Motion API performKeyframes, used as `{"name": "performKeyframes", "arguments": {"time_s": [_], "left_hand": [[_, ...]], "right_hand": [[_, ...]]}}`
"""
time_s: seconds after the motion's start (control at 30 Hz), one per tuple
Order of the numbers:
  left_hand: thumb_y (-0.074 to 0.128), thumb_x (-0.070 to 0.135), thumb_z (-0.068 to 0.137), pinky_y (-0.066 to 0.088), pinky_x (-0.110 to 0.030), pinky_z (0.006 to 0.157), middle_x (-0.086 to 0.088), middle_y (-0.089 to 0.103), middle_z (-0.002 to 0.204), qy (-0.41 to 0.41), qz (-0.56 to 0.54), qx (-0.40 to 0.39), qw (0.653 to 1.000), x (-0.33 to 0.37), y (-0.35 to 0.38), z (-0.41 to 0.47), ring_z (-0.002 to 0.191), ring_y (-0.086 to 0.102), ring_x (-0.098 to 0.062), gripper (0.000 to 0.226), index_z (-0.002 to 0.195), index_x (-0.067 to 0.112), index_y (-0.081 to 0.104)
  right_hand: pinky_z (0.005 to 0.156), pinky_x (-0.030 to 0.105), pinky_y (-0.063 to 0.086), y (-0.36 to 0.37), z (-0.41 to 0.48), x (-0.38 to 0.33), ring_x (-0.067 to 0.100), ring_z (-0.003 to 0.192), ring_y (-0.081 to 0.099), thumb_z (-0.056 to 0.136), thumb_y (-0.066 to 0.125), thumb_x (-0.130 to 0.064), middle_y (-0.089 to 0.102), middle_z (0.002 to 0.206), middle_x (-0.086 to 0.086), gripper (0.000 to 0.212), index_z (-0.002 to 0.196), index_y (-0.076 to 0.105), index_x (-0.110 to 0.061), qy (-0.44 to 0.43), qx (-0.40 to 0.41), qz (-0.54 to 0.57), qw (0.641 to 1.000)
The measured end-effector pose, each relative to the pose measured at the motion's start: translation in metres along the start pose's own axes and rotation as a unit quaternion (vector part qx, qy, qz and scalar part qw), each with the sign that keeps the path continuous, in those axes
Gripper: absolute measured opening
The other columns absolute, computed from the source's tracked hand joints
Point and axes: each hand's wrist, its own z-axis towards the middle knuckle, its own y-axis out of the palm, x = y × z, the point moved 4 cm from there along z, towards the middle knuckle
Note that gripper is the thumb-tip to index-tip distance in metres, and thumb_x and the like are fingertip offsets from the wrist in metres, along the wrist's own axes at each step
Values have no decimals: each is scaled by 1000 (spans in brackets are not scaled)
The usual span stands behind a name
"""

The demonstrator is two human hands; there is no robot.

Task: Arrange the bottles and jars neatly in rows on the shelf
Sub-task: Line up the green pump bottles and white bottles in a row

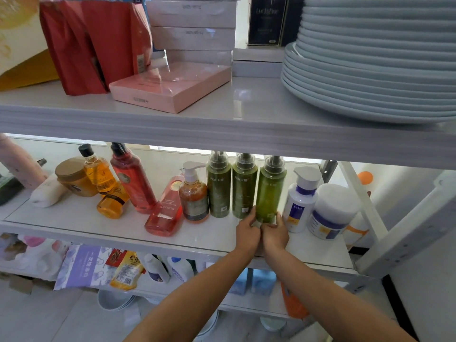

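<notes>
Both hands clasp base of 3rd green pump bottle (270,191), upright, right part of shelf (209,235). Left hand (246,230) fingers curl on its left side, right hand (275,233) on its right. 2nd green bottle (244,188) just beside on left, white pump bottle (299,203) near on right. Open room only toward front; pump top close under upper shelf (222,134).

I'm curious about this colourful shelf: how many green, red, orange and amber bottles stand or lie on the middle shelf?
Green bottles: 3
Red bottles: 2
Orange bottles: 2
Amber pump bottle: 1
Total: 8
</notes>
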Motion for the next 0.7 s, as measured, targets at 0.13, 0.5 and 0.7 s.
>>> {"name": "performKeyframes", "arguments": {"time_s": [0.13, 0.5, 0.7], "left_hand": [[39, -8, 92, 32, -23, 106, -7, 48, 141, 2, -14, 5, 1000, 0, 0, 2, 132, 42, -20, 53, 139, 16, 46], [39, -3, 95, 35, -27, 108, -5, 53, 137, 2, -15, -2, 1000, 2, 4, -2, 125, 47, -15, 49, 139, 16, 47], [41, -11, 87, 42, -27, 101, -14, 60, 127, -15, 26, 93, 995, -5, -12, -7, 119, 56, -23, 47, 128, 5, 57]], "right_hand": [[96, 38, 48, 2, -1, 4, 26, 99, 61, 93, 47, -11, 66, 111, 9, 33, 124, 55, -20, 4, -5, 6, 1000], [82, 29, 44, 0, 2, 11, 24, 90, 61, 91, 49, -8, 64, 92, 7, 15, 97, 62, -12, 19, 8, 25, 999], [99, 36, 45, 8, -6, 13, 28, 109, 59, 90, 47, -1, 63, 118, 11, 28, 111, 63, -8, 50, -33, 31, 998]]}}
